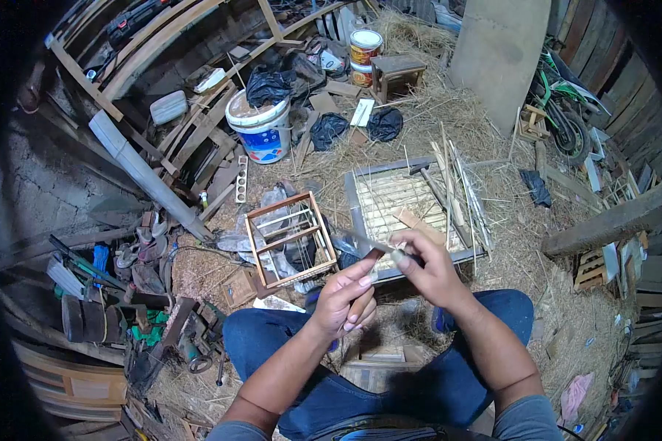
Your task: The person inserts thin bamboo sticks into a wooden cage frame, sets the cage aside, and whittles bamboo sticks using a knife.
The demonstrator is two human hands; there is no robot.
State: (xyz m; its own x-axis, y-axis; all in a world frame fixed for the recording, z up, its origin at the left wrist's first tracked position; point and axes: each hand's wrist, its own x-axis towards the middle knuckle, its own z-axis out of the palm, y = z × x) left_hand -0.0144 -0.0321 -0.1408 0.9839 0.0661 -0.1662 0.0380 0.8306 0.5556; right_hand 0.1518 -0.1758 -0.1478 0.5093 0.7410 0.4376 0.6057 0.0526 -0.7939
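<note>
My right hand (432,273) is closed around the dark handle of a knife (363,241), its blade pointing left and away from me. Just under the blade, my left hand (343,298) pinches a small brown piece of wood (374,254). Blade and wood meet or nearly meet; I cannot tell which. Beyond my left hand stands a wooden frame (287,237) with thin bars. A slatted panel (354,200) with a grey border lies on the ground beyond my right hand.
Thin sticks (460,192) and a hammer-like tool (438,192) lie on the panel. A white bucket (266,138) stands behind the frame. Scrap and tools (148,294) crowd the left. A wooden beam (607,220) and a green motorbike (563,110) are at the right.
</note>
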